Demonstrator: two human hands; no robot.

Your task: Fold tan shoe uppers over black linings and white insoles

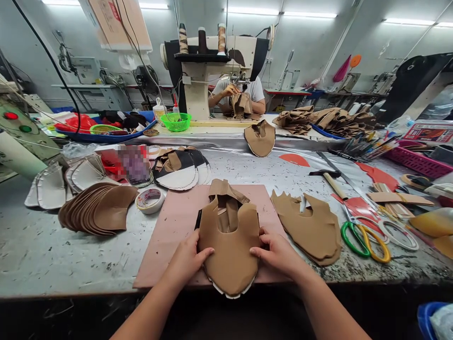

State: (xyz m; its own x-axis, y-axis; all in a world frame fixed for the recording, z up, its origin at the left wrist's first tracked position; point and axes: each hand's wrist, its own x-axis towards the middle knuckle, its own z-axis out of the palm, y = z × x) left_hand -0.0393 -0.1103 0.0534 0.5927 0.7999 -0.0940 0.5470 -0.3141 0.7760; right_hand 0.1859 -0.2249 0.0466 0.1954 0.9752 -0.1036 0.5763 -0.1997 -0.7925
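One brown piece (231, 259), pinched at opposite sides by left hand (189, 255) and right hand (276, 250), over pink mat (159, 264); apparent step: edge alignment, calling for even pressure.

Tan upper (231, 259), dusty-pink mat (177, 219), bright green basket (176, 123)

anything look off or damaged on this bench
Yes: the bench top is blotched with dark scuffs along its front right edge, unlike the cleaner silver farther back. The tan piece being held shows no obvious damage.
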